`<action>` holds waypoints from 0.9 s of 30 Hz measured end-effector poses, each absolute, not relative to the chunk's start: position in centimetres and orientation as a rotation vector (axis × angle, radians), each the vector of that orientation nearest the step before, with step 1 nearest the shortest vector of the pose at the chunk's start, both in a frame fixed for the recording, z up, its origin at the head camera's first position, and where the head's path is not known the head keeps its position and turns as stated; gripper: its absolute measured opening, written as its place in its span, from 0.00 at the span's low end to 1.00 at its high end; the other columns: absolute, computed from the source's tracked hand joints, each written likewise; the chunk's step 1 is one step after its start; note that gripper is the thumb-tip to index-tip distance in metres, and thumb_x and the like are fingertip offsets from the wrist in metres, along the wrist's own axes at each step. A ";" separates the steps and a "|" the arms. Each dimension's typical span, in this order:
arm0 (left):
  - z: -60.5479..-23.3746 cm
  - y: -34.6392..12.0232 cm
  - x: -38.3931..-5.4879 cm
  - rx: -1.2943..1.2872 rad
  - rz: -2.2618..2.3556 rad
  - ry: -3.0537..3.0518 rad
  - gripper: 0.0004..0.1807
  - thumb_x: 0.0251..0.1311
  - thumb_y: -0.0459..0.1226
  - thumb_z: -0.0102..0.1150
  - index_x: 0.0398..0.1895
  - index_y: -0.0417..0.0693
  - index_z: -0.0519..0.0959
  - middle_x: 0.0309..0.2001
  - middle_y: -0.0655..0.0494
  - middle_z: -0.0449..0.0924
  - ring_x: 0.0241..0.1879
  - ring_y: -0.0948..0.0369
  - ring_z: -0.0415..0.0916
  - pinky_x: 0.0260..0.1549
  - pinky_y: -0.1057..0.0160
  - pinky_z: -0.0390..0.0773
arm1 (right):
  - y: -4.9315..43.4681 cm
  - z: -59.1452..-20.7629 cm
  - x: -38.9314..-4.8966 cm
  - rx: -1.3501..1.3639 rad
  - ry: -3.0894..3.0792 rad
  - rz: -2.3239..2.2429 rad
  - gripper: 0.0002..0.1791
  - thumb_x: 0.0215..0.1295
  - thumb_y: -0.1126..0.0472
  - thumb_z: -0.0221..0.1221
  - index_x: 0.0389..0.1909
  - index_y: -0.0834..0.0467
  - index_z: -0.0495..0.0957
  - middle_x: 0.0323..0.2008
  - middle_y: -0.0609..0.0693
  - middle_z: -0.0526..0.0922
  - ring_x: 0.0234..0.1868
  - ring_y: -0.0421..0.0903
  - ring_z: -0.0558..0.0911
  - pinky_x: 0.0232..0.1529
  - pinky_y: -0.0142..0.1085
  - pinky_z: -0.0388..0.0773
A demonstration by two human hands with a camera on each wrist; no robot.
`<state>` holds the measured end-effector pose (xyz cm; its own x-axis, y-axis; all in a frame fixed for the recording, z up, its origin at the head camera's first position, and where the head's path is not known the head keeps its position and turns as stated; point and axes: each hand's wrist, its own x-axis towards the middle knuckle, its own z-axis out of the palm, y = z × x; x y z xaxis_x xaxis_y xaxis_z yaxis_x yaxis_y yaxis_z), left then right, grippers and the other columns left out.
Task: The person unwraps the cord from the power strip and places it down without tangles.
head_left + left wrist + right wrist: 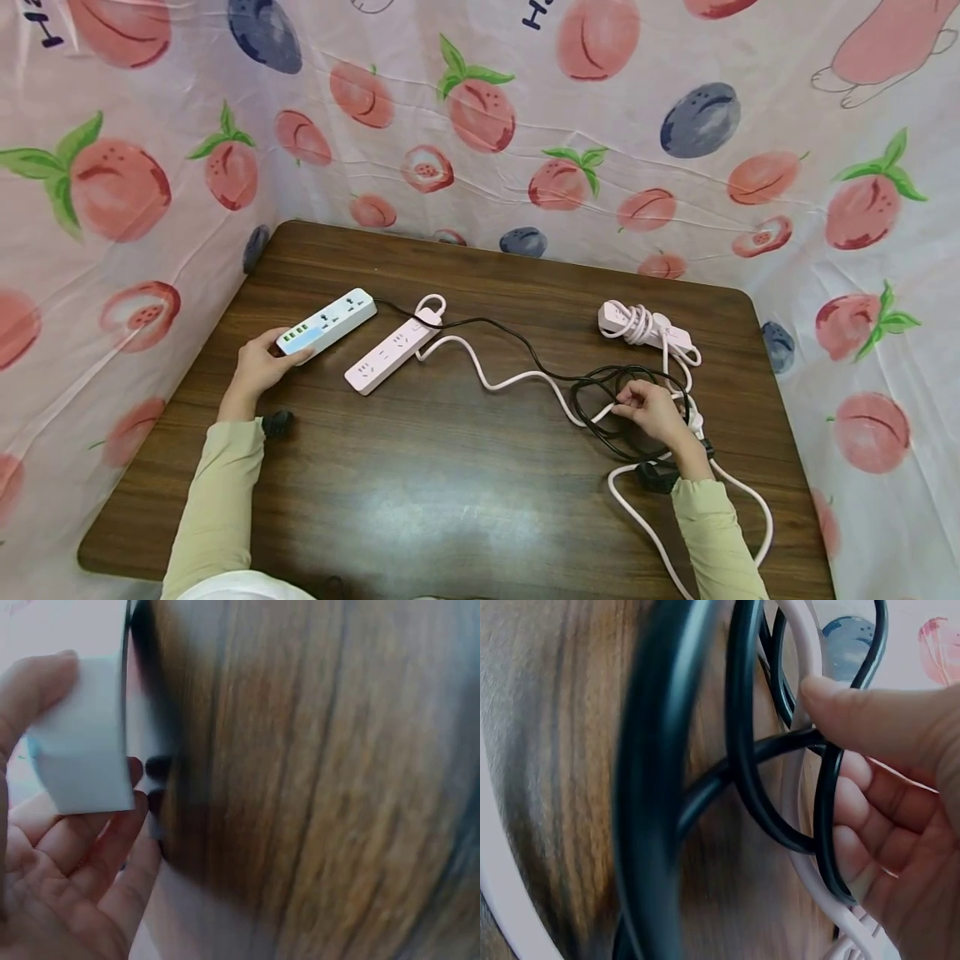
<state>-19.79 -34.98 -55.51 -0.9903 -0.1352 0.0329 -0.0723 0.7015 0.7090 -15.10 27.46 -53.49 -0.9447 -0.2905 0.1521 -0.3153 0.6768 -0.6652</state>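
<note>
At the left of the table my left hand (258, 365) grips the near end of a white power strip (333, 321) with green USB ports. The left wrist view shows the thumb on one face of the strip's end (90, 742) and fingers behind it. A black cord (517, 335) runs from its far end to a loose coil at the right. There my right hand (654, 412) pinches part of the coil. In the right wrist view, thumb and curled fingers hold the black cord (826, 802), with a pale pink cord (791, 787) passing behind it.
A pale pink power strip (390, 354) lies beside the white one, under the black cord. Its pink cord (487, 386) runs rightward beneath the coil. Behind my right hand sits another pink strip (611, 318) wrapped in cord. Patterned cloth (480, 200) hangs around the table (420, 467).
</note>
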 end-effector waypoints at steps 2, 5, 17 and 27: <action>-55.4 -34.9 -19.8 0.147 -1.107 -2.881 0.32 0.52 0.45 0.67 0.55 0.32 0.72 0.46 0.30 0.76 0.42 0.43 0.71 0.41 0.52 0.70 | 27.5 -53.6 -15.0 0.502 -2.843 1.176 0.09 0.45 0.74 0.68 0.22 0.63 0.77 0.20 0.46 0.74 0.22 0.32 0.69 0.21 0.27 0.69; -55.2 -34.7 -19.8 0.117 -1.053 -2.936 0.32 0.52 0.43 0.67 0.55 0.30 0.70 0.47 0.29 0.74 0.45 0.38 0.70 0.45 0.43 0.68 | 27.7 -53.4 -14.7 0.461 -2.861 1.268 0.05 0.49 0.73 0.65 0.26 0.65 0.78 0.22 0.48 0.76 0.23 0.33 0.71 0.22 0.27 0.70; -54.8 -33.6 -20.6 0.082 -0.982 -3.022 0.36 0.50 0.41 0.67 0.57 0.27 0.65 0.51 0.26 0.69 0.47 0.35 0.67 0.46 0.40 0.66 | 25.8 -49.3 -13.7 0.257 -2.635 1.682 0.06 0.61 0.77 0.53 0.35 0.78 0.76 0.35 0.74 0.77 0.33 0.36 0.78 0.34 0.23 0.75; -53.0 -29.9 -21.2 0.076 -1.057 -2.727 0.27 0.52 0.35 0.64 0.53 0.27 0.70 0.53 0.28 0.68 0.52 0.36 0.63 0.53 0.40 0.60 | 25.2 -47.9 -13.9 0.253 -2.427 1.804 0.06 0.61 0.78 0.53 0.35 0.80 0.73 0.30 0.36 0.81 0.31 0.32 0.77 0.31 0.22 0.72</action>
